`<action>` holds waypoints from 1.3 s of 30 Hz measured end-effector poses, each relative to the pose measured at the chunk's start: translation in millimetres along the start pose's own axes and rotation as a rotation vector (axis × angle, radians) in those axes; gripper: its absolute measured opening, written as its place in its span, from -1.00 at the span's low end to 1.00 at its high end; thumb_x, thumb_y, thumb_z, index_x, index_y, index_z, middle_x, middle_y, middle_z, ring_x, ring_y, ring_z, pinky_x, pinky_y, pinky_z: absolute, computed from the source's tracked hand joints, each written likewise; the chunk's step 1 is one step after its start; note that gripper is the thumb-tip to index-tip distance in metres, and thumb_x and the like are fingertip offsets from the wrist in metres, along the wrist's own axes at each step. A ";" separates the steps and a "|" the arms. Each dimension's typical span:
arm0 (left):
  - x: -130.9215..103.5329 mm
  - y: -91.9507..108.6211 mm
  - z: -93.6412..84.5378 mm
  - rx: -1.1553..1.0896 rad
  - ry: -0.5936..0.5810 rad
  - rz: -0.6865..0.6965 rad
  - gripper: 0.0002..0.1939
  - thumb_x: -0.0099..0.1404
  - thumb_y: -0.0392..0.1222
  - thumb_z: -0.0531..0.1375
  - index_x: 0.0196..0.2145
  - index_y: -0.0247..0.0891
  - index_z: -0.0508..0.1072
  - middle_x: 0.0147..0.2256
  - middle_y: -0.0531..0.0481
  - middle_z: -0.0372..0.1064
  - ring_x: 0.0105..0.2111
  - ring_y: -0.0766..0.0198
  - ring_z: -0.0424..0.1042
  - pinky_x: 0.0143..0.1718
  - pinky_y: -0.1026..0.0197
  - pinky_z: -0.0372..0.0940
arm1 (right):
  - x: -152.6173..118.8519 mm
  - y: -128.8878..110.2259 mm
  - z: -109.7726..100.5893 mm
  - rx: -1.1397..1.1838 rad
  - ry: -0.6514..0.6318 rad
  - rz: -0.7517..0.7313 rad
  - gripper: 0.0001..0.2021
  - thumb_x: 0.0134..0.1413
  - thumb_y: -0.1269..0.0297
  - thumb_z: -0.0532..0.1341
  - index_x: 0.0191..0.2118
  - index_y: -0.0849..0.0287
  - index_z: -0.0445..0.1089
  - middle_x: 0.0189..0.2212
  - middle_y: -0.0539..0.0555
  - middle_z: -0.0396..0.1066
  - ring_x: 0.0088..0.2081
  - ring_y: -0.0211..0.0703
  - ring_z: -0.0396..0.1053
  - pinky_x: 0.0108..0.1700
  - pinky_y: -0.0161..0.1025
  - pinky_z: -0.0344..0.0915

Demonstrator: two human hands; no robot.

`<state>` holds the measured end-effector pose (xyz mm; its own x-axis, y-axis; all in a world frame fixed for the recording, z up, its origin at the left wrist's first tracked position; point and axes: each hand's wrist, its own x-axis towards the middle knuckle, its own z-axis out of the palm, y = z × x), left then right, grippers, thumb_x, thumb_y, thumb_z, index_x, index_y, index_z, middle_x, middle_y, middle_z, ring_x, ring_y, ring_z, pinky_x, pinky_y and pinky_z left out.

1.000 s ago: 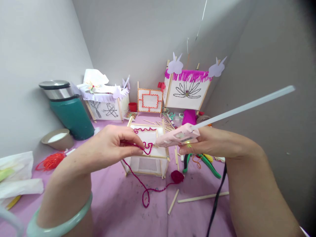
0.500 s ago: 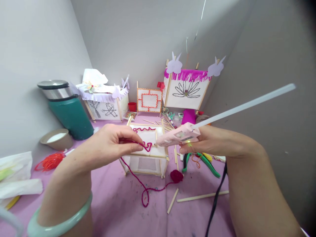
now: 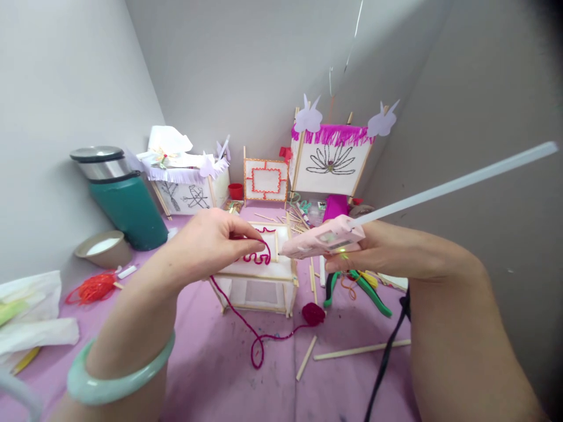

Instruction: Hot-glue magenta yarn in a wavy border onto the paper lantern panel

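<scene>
My left hand [image 3: 215, 243] pinches a magenta yarn [image 3: 237, 309] above a small wooden-stick frame box [image 3: 253, 296] covered in white sheet. Wavy lines of the same yarn lie on the box's top panel. The yarn's tail runs down in front of the box, loops on the table and ends at a small ball [image 3: 313, 315]. My right hand [image 3: 382, 249] is closed around a pale pink hot glue gun [image 3: 325, 239], its nozzle just right of the yarn pattern. A long translucent glue stick [image 3: 457, 183] juts from its rear, and a small light glows on it.
Green-handled pliers [image 3: 369, 293] and loose wooden sticks [image 3: 360, 350] lie on the right. A teal bottle [image 3: 125, 202], bowl [image 3: 103, 249] and red yarn bundle [image 3: 94, 290] stand left. Decorated lanterns [image 3: 332, 161] are at the back. The black cord [image 3: 387, 357] hangs by my right forearm.
My left hand has moved up and slightly right, drawing the yarn end along the top panel's right side. The glue gun has shifted slightly right.
</scene>
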<state>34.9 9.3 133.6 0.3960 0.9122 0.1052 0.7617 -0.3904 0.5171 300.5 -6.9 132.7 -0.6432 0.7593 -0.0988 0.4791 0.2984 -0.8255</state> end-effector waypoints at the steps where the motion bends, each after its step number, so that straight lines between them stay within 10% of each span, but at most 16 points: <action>1: 2.9 1.7 0.6 0.032 0.001 -0.018 -0.80 0.14 -0.04 0.21 -0.42 -0.12 0.62 -0.44 0.09 0.55 -0.42 0.25 0.46 -0.44 0.28 0.25 | -0.5 -1.6 0.2 0.010 -0.009 -0.007 -0.52 0.12 0.17 0.25 0.18 -0.06 0.30 0.03 0.01 0.44 0.05 -0.03 0.36 0.00 -0.16 0.33; 39: 19.5 -0.2 -7.4 0.109 -0.029 -0.011 -0.76 0.15 -0.01 0.19 -0.35 -0.09 0.64 -0.47 0.11 0.55 -0.44 0.26 0.44 -0.41 0.27 0.22 | 4.3 6.3 1.3 -0.098 0.006 -0.073 -0.55 0.13 0.20 0.24 0.16 -0.07 0.33 -0.02 -0.02 0.47 -0.02 -0.08 0.40 -0.06 -0.21 0.33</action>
<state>38.7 28.1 141.9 0.4013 0.9129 0.0746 0.8164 -0.3934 0.4228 300.0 -2.5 126.3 -0.6748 0.7371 -0.0370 0.4877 0.4078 -0.7719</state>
